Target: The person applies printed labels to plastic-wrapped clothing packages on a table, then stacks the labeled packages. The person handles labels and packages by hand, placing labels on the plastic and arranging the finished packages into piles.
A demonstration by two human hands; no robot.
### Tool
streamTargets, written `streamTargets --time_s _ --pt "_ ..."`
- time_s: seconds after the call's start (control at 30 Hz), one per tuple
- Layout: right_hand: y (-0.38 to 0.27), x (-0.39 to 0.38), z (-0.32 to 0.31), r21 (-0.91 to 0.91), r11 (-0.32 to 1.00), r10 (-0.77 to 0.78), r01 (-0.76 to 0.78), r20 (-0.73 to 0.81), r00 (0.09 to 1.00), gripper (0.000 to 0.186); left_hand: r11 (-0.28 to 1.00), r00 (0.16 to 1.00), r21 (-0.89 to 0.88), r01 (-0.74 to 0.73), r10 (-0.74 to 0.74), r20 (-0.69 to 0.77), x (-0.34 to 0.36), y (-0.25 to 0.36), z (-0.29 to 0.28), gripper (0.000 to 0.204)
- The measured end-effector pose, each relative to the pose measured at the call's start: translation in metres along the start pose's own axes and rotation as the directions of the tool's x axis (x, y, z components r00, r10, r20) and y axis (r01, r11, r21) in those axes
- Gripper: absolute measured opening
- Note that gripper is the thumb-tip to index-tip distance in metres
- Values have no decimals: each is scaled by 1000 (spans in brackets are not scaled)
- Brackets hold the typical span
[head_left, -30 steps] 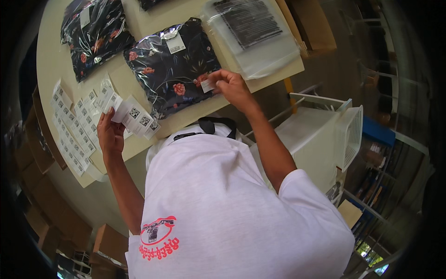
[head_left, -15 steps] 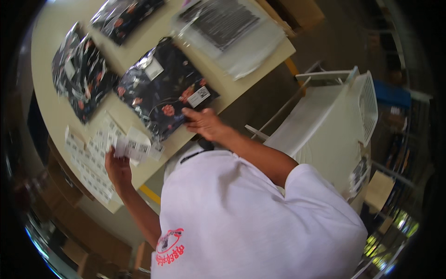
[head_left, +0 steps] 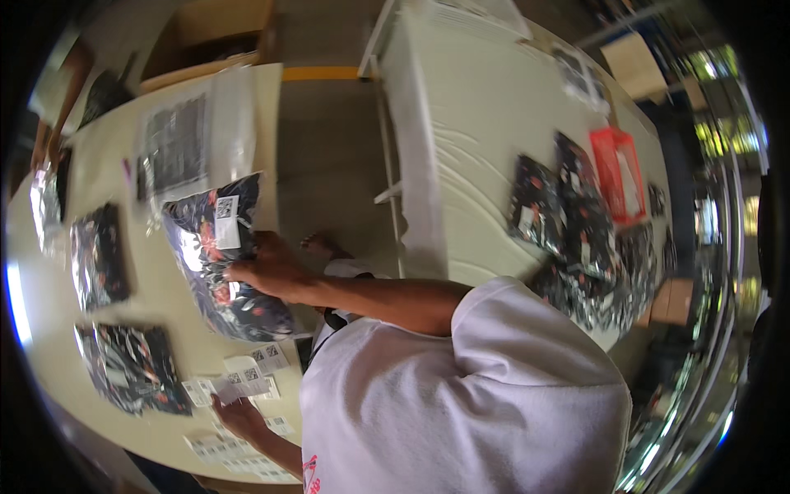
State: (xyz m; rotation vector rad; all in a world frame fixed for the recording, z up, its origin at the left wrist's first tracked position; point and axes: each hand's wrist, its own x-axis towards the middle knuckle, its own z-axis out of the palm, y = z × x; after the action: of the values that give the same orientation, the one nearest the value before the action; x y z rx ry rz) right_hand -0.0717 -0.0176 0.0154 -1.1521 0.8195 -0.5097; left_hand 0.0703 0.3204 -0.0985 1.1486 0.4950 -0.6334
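Observation:
A clear plastic bag with a dark, flower-printed folded garment (head_left: 239, 284) is in front of me on the left table, and a white label (head_left: 227, 221) is stuck on its upper part. My right hand (head_left: 276, 267) grips this bagged garment by the side nearest me, its fingers across the front. Lower down, my left hand (head_left: 240, 418) pinches a strip of white printed labels (head_left: 243, 381). More label sheets (head_left: 234, 457) lie beside and below that hand on the tabletop.
Two more bagged garments (head_left: 100, 255) (head_left: 136, 368) and a stack of clear plastic bags (head_left: 175, 140) share the left table (head_left: 49, 329). Another person's arm (head_left: 70, 90) reaches in at far left. On the right table (head_left: 477, 189) are several bagged garments (head_left: 584, 239) and a red basket (head_left: 617, 173).
My view has swung to the right, bringing the second table into sight. My right hand has gone from resting at the bag's corner to gripping its side. The left still holds labels.

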Motion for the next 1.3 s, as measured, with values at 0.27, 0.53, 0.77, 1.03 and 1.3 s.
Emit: streamTargets --time_s 0.27,0.53,0.77,1.03,1.3 --pt "0 -85 -87 264 905 -220 333 -378 899 32 990 995 97 99 -99 0 29 -8 -2 40" --pt "5 -39 -52 429 903 35 -2 -69 997 46 1000 996 -21 -18 16 -89 15 -24 5 16" --pt "114 38 -55 119 901 391 -416 186 901 29 983 958 15 -184 182 -222 -8 -46 16 14" --pt "141 44 -55 -98 909 416 -406 129 900 32 958 912 130 -255 283 -297 -15 -67 24 39" --pt "128 19 -79 -275 903 337 -330 -20 941 32 635 707 716 -290 647 -287 -28 -75 15 45"
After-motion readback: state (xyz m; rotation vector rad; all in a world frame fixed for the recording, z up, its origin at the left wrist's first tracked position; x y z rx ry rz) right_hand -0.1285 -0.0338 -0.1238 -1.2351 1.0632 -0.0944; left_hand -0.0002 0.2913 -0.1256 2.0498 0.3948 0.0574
